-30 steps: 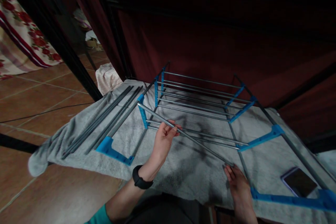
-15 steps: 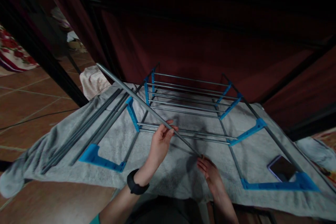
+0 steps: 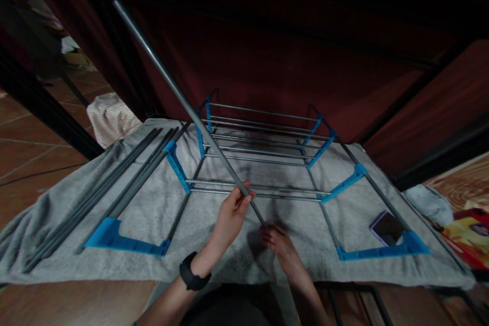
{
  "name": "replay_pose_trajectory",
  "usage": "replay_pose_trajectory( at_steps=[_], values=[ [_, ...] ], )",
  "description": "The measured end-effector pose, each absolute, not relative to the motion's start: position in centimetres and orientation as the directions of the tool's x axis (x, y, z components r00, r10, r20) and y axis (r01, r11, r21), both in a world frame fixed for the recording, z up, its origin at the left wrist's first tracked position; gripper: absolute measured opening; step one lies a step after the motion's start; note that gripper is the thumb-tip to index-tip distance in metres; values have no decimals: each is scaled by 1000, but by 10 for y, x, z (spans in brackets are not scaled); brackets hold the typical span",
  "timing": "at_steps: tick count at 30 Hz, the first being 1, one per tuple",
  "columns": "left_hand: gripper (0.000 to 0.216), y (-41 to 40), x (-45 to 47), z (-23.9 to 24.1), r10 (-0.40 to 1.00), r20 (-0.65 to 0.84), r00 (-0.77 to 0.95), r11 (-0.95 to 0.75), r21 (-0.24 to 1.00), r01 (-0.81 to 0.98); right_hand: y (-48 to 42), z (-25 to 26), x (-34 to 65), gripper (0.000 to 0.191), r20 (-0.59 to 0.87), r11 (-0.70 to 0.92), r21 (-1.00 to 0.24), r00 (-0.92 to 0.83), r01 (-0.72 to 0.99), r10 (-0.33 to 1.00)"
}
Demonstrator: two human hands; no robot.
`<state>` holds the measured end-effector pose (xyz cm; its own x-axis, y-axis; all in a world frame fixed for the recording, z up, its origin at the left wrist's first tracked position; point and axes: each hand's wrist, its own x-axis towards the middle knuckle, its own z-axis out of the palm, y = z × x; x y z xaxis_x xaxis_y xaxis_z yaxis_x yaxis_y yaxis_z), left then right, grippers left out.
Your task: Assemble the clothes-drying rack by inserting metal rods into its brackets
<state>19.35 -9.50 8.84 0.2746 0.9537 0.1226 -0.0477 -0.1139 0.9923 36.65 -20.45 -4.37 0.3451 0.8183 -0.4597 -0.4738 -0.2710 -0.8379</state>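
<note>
A long grey metal tube (image 3: 179, 92) slants across the middle, its far end raised to the upper left. My left hand (image 3: 231, 214), with a black band on the wrist, is closed around the tube's lower part. At the tube's near end my right hand (image 3: 279, 245) has its fingers closed on it; the very tip is hidden by them. Beyond both hands lies a partly built rack of thin metal rods (image 3: 263, 148) joined by blue plastic brackets (image 3: 344, 183). Another blue bracket (image 3: 126, 240) sits at the near left of the frame.
A grey blanket (image 3: 229, 262) lies under everything. Several loose grey tubes (image 3: 95, 198) rest on its left side. A phone (image 3: 385, 228) lies inside the right bracket. Behind stands a dark red curtain (image 3: 275, 66) with black frame bars. A yellow and red package (image 3: 468, 234) is at far right.
The tube has tilted steeper, its far end swinging up and its near end shifting left. My right hand has moved left with that end. The whole view has shifted a little.
</note>
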Motion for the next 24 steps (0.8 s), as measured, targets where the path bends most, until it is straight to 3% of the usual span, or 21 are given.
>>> replay_pose_trajectory(
  at_steps=[4, 14, 24],
  values=[
    [40, -102, 194, 83, 945, 104, 310, -98, 995, -37, -205, -44, 356, 57, -437, -259, -838, 307, -480, 845],
    [38, -103, 184, 90, 902, 221, 372, -287, 949, 131, -193, -39, 365, 44, -417, -310, -889, 315, -338, 852],
    [39, -101, 179, 78, 842, 302, 448, -432, 874, 223, -196, -8, 386, 46, -368, -240, -906, 368, -349, 854]
  ],
)
